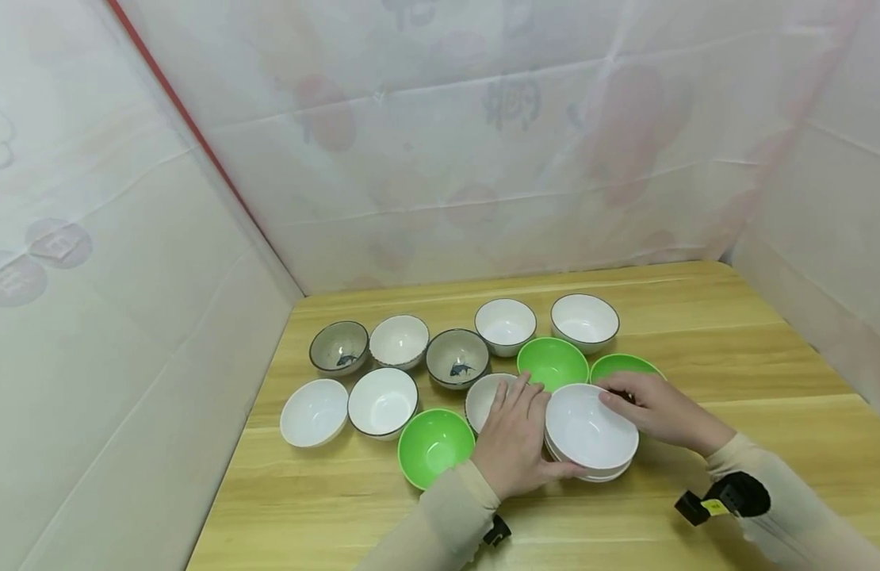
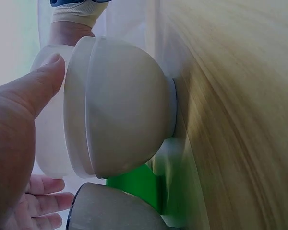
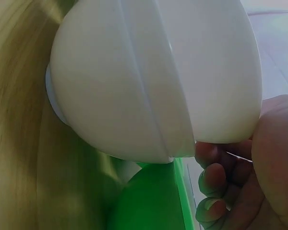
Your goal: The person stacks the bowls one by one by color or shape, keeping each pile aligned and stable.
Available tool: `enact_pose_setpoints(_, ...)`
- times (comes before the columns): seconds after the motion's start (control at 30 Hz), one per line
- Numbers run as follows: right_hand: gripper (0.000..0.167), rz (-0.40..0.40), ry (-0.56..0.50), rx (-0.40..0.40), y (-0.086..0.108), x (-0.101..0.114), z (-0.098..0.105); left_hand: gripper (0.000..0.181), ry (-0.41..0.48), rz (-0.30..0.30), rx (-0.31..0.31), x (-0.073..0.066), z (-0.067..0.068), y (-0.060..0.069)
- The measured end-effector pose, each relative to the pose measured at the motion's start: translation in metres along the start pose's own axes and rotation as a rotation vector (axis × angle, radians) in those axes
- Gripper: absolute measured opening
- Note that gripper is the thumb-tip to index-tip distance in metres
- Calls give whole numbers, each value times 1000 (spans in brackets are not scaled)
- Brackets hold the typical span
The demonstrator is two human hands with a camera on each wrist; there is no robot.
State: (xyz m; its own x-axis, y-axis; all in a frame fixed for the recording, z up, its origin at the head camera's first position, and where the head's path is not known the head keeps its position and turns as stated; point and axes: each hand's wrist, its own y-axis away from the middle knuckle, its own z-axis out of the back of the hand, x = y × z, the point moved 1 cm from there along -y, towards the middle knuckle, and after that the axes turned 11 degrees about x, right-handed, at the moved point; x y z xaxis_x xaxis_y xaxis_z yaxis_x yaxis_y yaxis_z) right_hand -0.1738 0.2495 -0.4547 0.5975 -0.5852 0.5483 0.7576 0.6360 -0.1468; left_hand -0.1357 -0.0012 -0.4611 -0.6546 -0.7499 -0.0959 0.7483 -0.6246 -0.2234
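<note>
A stack of white bowls (image 1: pixel 593 428) stands on the table at the right front, its top bowl (image 3: pixel 216 72) raised slightly out of the others and a little tilted. My right hand (image 1: pixel 661 408) (image 3: pixel 271 172) pinches that bowl's rim at the right, thumb above and curled fingers below. The left hand (image 1: pixel 513 444) (image 2: pixel 12 143) lies along the stack's left side, its thumb against the top bowl and its fingers fairly straight. Behind the stack are two green bowls (image 1: pixel 552 363), one partly hidden by the right hand. A small white bowl (image 1: pixel 483 400) is partly covered by the left fingers.
To the left on the wooden table (image 1: pixel 304 515) stand a green bowl (image 1: pixel 436 448), a white bowl (image 1: pixel 314 412), a dark-rimmed white bowl (image 1: pixel 383 403) and two grey bowls (image 1: pixel 457 357). Farther back are more white bowls (image 1: pixel 585 319). Pale sheeting (image 1: pixel 483 159) surrounds the table.
</note>
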Motion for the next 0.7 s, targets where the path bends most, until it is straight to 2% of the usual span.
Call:
enact_pose_setpoints(0.37, 17, 4, 7, -17, 1, -3, -8, 102, -24, -19, -3, 0, -3, 1)
enact_pose_setpoints(0.7, 20, -17, 58, -79, 1, -4, -12, 100, -48, -21, 6, 0, -5, 1)
